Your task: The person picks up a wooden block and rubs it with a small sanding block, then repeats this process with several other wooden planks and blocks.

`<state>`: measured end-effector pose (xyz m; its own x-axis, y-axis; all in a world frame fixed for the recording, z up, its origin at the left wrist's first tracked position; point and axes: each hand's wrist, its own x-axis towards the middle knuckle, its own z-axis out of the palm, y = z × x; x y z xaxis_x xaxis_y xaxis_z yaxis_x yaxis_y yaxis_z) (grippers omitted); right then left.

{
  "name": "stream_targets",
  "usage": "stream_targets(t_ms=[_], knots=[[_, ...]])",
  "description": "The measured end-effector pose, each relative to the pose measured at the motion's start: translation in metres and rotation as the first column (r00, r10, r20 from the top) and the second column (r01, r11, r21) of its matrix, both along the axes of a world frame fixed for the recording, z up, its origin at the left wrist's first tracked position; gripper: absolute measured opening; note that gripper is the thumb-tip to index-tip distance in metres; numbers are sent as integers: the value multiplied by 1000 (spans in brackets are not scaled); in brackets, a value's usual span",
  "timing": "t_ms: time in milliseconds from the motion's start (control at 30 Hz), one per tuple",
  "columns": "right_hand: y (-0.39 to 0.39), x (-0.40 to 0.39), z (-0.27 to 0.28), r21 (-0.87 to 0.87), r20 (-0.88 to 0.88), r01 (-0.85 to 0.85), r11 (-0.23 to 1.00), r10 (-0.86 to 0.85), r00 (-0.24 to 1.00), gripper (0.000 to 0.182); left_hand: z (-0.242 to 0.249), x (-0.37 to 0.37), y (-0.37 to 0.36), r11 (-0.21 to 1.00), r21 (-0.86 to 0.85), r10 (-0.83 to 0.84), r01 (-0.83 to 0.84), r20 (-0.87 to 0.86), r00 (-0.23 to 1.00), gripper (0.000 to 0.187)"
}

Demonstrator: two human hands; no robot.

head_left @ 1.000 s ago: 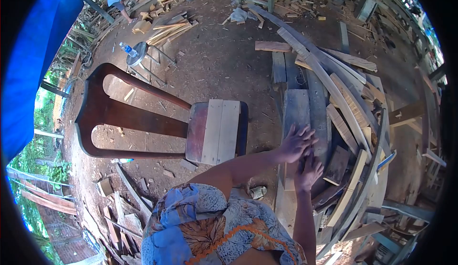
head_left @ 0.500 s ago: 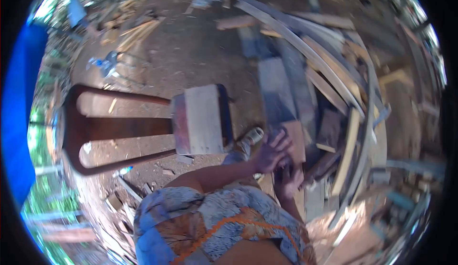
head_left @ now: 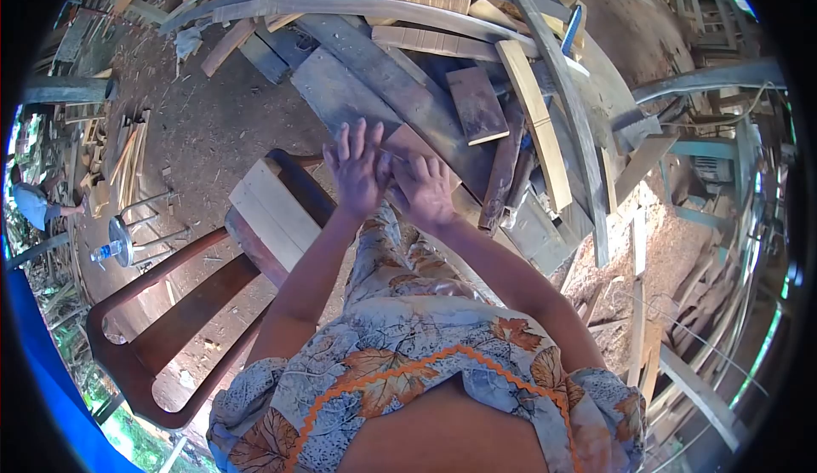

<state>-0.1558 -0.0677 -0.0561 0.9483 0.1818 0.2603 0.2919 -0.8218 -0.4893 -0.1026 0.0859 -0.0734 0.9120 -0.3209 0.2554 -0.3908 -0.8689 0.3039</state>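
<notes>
My left hand (head_left: 357,171) is raised over the edge of a wooden bench (head_left: 340,90), its fingers stretched apart and nothing in them. Beside it, my right hand (head_left: 423,188) has its fingers curled, close to the left thumb; what they hold, if anything, is hidden. Both hands are at the near end of a reddish-brown board (head_left: 410,143) that lies on the bench. Farther right, a dark rectangular block (head_left: 476,103) rests among wood strips, next to a pale curved piece (head_left: 536,124).
A dark wooden chair (head_left: 194,311) with a pale board (head_left: 277,213) on its seat stands at the left. Behind it is a round stool (head_left: 121,241) holding a bottle (head_left: 105,252). Another person (head_left: 38,203) is at the far left. A handsaw (head_left: 634,128) lies at the right.
The view has swung toward the right, so the chair and bench appear turned and the hands sit nearer the centre. The left hand's fingers are now spread upward, beside the curled right hand.
</notes>
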Motion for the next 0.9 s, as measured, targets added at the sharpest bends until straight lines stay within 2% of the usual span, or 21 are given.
stream_targets(t_ms=[67, 133, 233, 367, 433, 500, 600, 700, 767, 833, 900], knots=[[-11, -30, 4, 4, 46, 20, 1000, -20, 999, 48, 3, -31, -15, 999, -19, -31, 30, -36, 999, 51], [-27, -65, 9, -15, -38, 69, 997, -70, 997, 42, 4, -58, -30, 998, -39, -59, 56, -70, 996, 51], [-44, -94, 10, -32, -48, 96, 995, -97, 994, 36, 6, -77, -46, 984, -72, -169, 164, -75, 983, 52], [-41, -77, 10, -46, -41, 142, 989, -144, 989, 40, 20, -54, -49, 972, -37, -235, 232, -135, 963, 58], [-36, -39, 16, -35, 10, 155, 987, -154, 988, 45, 21, -21, -51, 982, -89, -177, 168, -111, 978, 58], [-32, -1, 16, 9, 17, 160, 987, -160, 987, 52, 7, 16, -47, 992, -4, -130, 130, -92, 987, 55], [-28, 30, 5, -90, 4, 163, 982, -164, 986, 56, -2, 52, -41, 991, 31, -132, 133, -24, 991, 53], [-32, 25, 0, -145, 20, 140, 979, -139, 990, 56, -6, 47, -42, 982, 46, -182, 181, 13, 983, 51], [-33, 7, 5, -94, 72, 192, 977, -186, 980, 50, 1, 30, -44, 987, 31, -158, 160, -56, 986, 50], [-40, -24, 15, -57, 0, 186, 981, -186, 983, 46, 9, 2, -52, 977, 49, -204, 209, -80, 976, 51], [-46, -56, 11, -20, 22, 209, 978, -208, 978, 46, 18, -25, -59, 969, 73, -229, 237, -103, 968, 52]])
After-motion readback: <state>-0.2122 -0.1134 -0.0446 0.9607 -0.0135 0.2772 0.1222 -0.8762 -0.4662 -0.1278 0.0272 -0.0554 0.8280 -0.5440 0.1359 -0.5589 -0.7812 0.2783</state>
